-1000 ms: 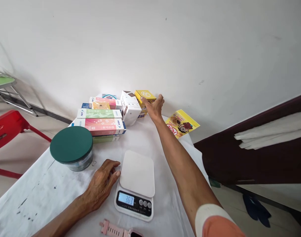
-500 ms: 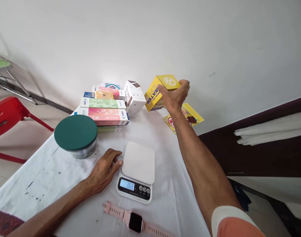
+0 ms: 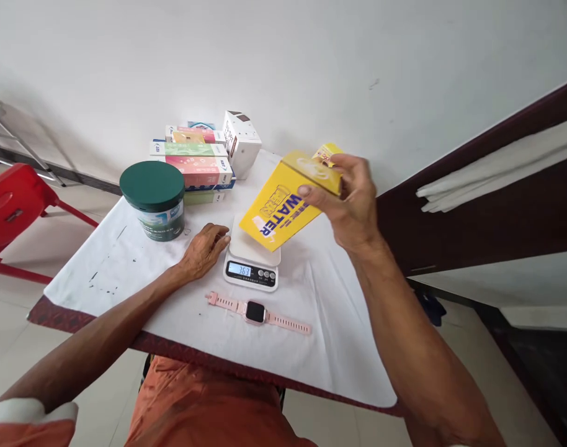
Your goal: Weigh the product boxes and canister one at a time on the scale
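My right hand [image 3: 355, 205] grips the top end of a yellow cardboard box [image 3: 281, 208] marked WATER. The box is tilted, its lower end over the white kitchen scale [image 3: 252, 275]; whether it touches the plate I cannot tell. On the scale's lit display I read 363. Beside the scale's left edge, my left hand [image 3: 202, 251] rests on the cloth, fingers loosely bent and thumb apart, holding nothing. A pink smartwatch [image 3: 255, 312] lies stretched out in front of the scale.
A dark-green lidded tub [image 3: 153, 192] stands left of the scale. Behind it are stacked toothpaste-like cartons [image 3: 195, 171] and a white box [image 3: 241, 146]. Partly hidden behind my right hand is a yellow packet [image 3: 327, 150]. A red chair [image 3: 16, 217] stands left of the white-covered table [image 3: 311, 366].
My right hand has brought the yellow box from the back toward the scale and tilted it. The left hand stays by the scale. The view has shifted, showing the table's front edge.
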Action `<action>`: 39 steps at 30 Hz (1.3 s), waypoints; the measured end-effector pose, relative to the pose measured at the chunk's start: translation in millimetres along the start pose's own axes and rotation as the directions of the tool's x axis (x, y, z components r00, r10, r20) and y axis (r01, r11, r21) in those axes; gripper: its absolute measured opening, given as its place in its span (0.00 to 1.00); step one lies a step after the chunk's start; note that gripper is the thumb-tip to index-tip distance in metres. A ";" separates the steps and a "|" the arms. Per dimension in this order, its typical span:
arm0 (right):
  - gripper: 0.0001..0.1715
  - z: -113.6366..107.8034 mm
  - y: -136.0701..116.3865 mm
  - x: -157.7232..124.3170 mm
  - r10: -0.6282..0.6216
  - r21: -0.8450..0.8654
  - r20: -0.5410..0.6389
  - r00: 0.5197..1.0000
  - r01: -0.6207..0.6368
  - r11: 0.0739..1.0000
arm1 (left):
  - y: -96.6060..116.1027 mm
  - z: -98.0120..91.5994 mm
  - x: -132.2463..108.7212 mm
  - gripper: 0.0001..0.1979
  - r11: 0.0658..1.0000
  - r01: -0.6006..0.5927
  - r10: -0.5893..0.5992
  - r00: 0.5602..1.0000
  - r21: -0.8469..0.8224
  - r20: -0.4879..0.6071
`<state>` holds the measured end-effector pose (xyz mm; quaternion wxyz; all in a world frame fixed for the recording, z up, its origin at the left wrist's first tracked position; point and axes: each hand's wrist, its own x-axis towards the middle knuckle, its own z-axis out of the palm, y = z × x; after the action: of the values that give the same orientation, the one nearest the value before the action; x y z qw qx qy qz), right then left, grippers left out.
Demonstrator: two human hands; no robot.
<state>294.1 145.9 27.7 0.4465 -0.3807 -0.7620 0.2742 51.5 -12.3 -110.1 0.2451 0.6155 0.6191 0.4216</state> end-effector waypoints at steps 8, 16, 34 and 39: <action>0.59 4.9 1.7 -16.7 -0.001 0.131 0.278 0.961 -0.037 0.991 | -3.5 1.1 2.8 0.16 0.999 0.018 -0.019 1.000 -0.034 -0.015; 0.69 -18.2 23.0 -35.7 0.062 0.313 0.290 0.955 -0.156 0.937 | -3.2 -1.6 3.5 0.14 1.000 0.003 -0.003 1.000 0.003 -0.014; 0.29 10.5 104.0 -134.3 0.520 0.328 -0.105 0.848 -0.464 0.823 | -3.5 -2.1 3.4 0.14 0.998 -0.004 0.003 1.000 0.059 0.006; 0.41 -5.3 86.7 -110.6 0.479 0.396 0.080 0.874 -0.469 0.790 | -5.5 -2.1 3.4 0.14 0.999 -0.012 0.012 1.000 0.050 0.001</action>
<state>362.4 103.6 -87.8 0.4412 -0.4623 -0.5635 0.5236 46.2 -8.9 -112.7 0.2274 0.6251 0.6258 0.4073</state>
